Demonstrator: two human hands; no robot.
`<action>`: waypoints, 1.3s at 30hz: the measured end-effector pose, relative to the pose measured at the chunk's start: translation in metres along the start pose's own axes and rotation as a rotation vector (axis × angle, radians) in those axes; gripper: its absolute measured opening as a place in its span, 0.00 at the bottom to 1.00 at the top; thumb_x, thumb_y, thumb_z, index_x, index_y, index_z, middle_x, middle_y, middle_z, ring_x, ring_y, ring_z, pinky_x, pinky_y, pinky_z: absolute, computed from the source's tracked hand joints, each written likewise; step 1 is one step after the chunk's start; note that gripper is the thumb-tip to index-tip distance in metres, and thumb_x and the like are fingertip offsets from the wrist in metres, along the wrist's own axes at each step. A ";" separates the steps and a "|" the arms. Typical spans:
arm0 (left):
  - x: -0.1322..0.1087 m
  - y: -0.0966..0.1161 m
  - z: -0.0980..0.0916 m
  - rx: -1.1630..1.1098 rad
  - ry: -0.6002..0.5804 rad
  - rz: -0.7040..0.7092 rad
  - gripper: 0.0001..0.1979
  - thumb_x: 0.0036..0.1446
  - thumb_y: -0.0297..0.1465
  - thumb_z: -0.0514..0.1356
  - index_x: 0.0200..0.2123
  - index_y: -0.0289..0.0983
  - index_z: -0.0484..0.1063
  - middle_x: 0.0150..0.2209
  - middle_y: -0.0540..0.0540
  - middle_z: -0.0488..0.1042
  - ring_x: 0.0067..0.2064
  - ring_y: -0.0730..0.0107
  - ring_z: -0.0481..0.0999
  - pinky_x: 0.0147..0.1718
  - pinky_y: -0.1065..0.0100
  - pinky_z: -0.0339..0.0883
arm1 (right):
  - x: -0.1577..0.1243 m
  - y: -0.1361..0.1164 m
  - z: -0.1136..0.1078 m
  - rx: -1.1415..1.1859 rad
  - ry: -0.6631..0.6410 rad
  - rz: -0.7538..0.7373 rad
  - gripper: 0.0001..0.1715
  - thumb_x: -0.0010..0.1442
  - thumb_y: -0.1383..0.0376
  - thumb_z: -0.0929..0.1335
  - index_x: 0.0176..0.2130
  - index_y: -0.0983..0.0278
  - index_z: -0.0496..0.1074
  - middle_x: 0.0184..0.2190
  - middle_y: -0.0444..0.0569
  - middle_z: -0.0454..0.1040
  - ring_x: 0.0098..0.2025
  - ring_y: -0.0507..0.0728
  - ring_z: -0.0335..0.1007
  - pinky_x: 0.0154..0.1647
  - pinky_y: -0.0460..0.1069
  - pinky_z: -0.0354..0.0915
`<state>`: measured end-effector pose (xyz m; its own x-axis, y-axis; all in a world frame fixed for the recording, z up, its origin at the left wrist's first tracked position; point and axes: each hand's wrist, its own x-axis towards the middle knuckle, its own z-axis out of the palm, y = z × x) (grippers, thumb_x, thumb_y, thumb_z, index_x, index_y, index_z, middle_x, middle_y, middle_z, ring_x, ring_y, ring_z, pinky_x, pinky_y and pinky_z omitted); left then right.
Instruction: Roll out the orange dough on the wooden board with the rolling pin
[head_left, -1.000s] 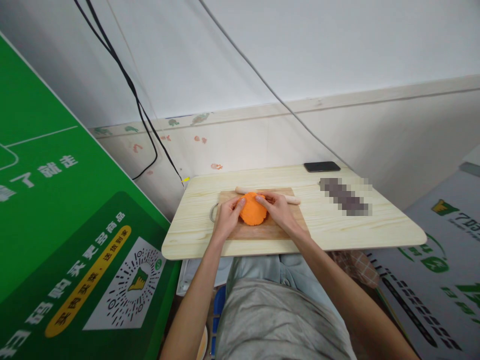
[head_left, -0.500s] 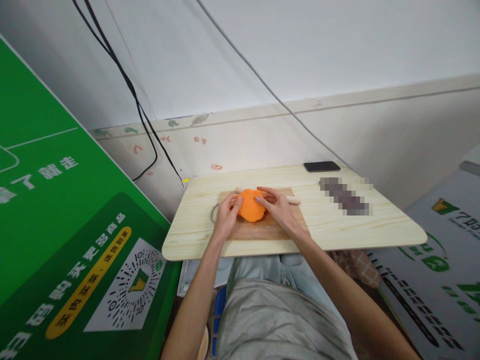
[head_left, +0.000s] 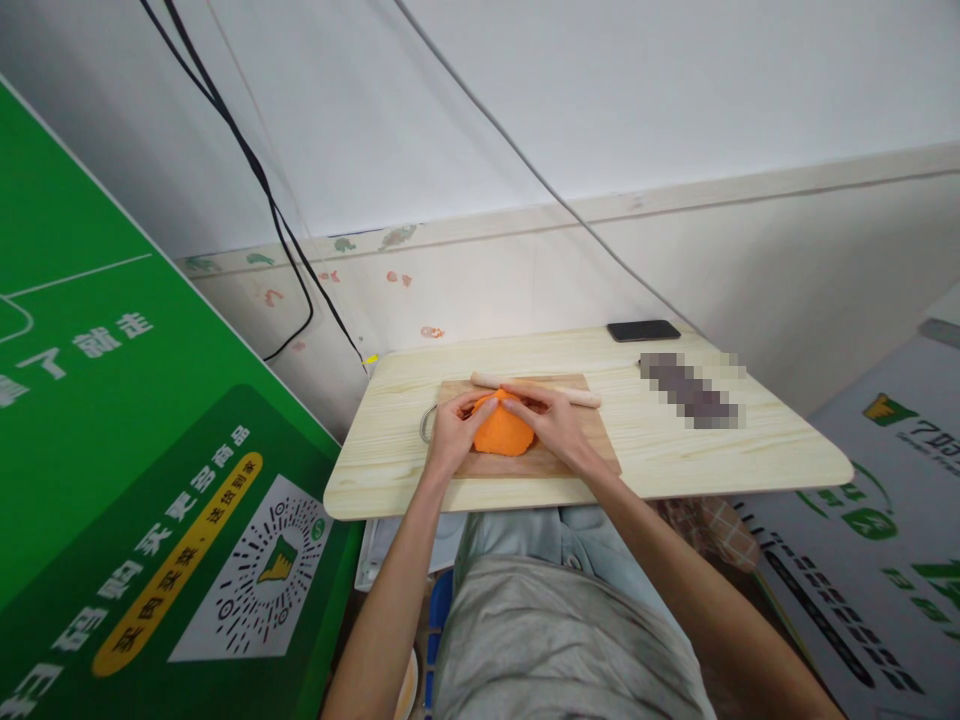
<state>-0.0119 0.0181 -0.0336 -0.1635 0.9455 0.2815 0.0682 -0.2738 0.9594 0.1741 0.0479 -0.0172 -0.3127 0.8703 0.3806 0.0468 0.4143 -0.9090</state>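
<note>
A flat piece of orange dough (head_left: 504,432) with an uneven edge is held between my two hands over a wooden board (head_left: 547,462). My left hand (head_left: 453,424) grips its upper left edge, thumb on top and fingers behind. From the other side my right hand (head_left: 553,422) pinches the upper right edge. Both thumbs nearly meet at the dough's top. Just behind my hands, a pale rolling pin (head_left: 581,396) lies across the board's far part. Most of my fingertips are hidden behind the dough.
The board rests on a light wood table (head_left: 390,440) and has a metal ring handle (head_left: 426,425) at its left. A black phone (head_left: 643,331) lies at the back right, near a pixelated dark item (head_left: 690,392). A green printed panel (head_left: 187,480) stands at the left.
Both hands have shifted to the dough's top edge, and the thumbs have come together. The round dough is now lower, with its upper part drawn in between the hands.
</note>
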 end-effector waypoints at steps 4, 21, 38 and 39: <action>0.001 -0.005 -0.001 -0.020 -0.027 -0.026 0.22 0.55 0.49 0.73 0.42 0.36 0.86 0.39 0.42 0.86 0.40 0.60 0.84 0.41 0.64 0.77 | 0.001 0.001 -0.001 -0.036 -0.037 -0.041 0.21 0.67 0.49 0.73 0.53 0.56 0.85 0.53 0.51 0.85 0.54 0.67 0.82 0.62 0.62 0.74; 0.012 -0.002 0.001 0.114 -0.194 0.027 0.20 0.61 0.48 0.69 0.43 0.37 0.85 0.43 0.42 0.86 0.43 0.58 0.83 0.44 0.62 0.75 | -0.002 -0.005 -0.033 -0.723 0.003 -0.265 0.22 0.76 0.57 0.64 0.58 0.58 0.82 0.49 0.57 0.84 0.53 0.67 0.74 0.57 0.62 0.68; 0.031 0.025 -0.011 0.892 0.171 0.329 0.16 0.75 0.39 0.55 0.55 0.40 0.77 0.51 0.37 0.74 0.57 0.49 0.71 0.61 0.50 0.64 | 0.015 0.000 -0.085 -0.832 -0.302 -0.259 0.25 0.76 0.56 0.64 0.64 0.58 0.77 0.53 0.57 0.80 0.55 0.65 0.76 0.57 0.58 0.72; 0.030 0.024 -0.011 0.941 0.141 0.316 0.16 0.75 0.39 0.54 0.56 0.40 0.77 0.52 0.37 0.74 0.58 0.48 0.70 0.61 0.49 0.64 | 0.015 -0.001 -0.084 -0.823 -0.342 -0.268 0.25 0.75 0.56 0.64 0.64 0.58 0.77 0.53 0.57 0.80 0.54 0.66 0.76 0.57 0.59 0.72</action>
<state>-0.0259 0.0382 -0.0016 -0.1147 0.8074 0.5787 0.8693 -0.2004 0.4519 0.2492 0.0834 0.0038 -0.6668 0.6467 0.3704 0.5499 0.7624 -0.3411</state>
